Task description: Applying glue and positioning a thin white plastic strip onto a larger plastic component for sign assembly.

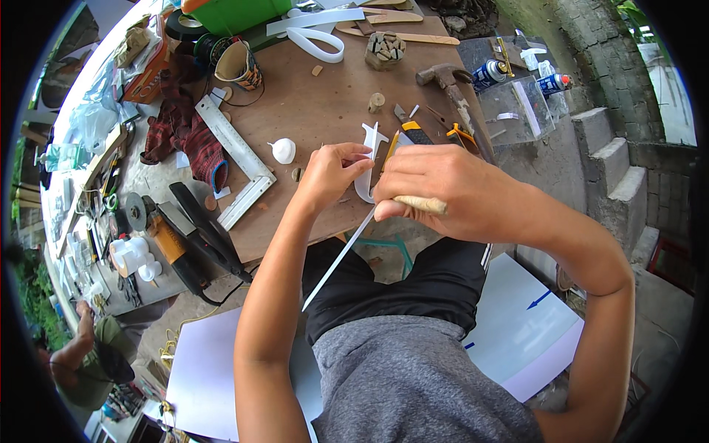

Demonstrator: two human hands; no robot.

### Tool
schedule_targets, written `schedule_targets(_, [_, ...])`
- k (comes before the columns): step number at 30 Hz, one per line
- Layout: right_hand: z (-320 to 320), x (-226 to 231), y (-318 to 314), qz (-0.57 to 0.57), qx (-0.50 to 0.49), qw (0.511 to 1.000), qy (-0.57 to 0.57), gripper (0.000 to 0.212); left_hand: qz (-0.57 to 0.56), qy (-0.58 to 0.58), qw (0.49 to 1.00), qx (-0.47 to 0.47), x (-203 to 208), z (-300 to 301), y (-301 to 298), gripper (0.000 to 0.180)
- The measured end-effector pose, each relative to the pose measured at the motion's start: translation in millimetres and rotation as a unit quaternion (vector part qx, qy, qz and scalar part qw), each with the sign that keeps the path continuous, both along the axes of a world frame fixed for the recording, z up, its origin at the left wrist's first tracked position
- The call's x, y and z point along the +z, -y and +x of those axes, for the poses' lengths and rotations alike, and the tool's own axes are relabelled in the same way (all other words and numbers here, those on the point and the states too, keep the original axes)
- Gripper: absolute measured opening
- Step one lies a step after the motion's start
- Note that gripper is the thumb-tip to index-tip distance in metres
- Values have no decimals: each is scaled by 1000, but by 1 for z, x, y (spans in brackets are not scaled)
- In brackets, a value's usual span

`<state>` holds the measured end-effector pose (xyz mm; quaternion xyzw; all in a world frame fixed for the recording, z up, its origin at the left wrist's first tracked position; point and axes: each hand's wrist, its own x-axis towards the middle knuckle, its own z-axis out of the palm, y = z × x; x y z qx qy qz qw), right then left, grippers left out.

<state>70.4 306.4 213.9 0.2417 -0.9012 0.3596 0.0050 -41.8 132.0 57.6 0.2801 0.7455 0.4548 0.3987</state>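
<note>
Near the table's front edge my left hand (336, 171) pinches a white plastic strip (365, 184), whose upper end has a forked, cut shape. Close beside it, my right hand (436, 177) is closed round a tan wooden handle (421, 204) that pokes out below the fingers; its working end is hidden. A narrow white length (336, 266) hangs from between the hands down over my lap, and I cannot tell whether it belongs to the same strip. Just beyond the right hand lie a yellow-and-black utility knife (416, 133) and a yellow pencil (390, 150).
A hammer (452, 90) lies at the table's right side. A metal try square (235, 162), a white nozzle-topped bottle (283, 150) and a plaid cloth sleeve (181, 136) are to the left. An angle grinder (168, 240) rests farther left. Another person (81, 354) is at lower left.
</note>
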Motion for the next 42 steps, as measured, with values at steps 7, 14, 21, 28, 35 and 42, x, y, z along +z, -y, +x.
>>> schedule_targets(7, [2, 3, 2, -9, 1, 1000, -8, 16, -21, 19, 1000, 6, 2, -1, -1, 38])
schedule_targets(14, [0, 0, -1, -10, -9, 1000, -12, 15, -19, 1, 1000, -12, 5, -2, -2, 38])
schedule_targets(21, [1, 1, -3, -8, -17, 1000, -1, 14, -19, 10, 1000, -1, 4, -2, -2, 38])
schedule_targets(28, [1, 0, -3, -15, -9, 1000, -4, 13, -12, 0, 1000, 7, 5, -1, -2, 38])
schedule_targets(35, [1, 2, -1, -15, -2, 1000, 5, 11, -4, 1, 1000, 11, 2, -1, -2, 37])
schedule_targets(42, [1, 0, -2, -24, -4, 1000, -3, 11, -22, -5, 1000, 6, 9, -1, -3, 37])
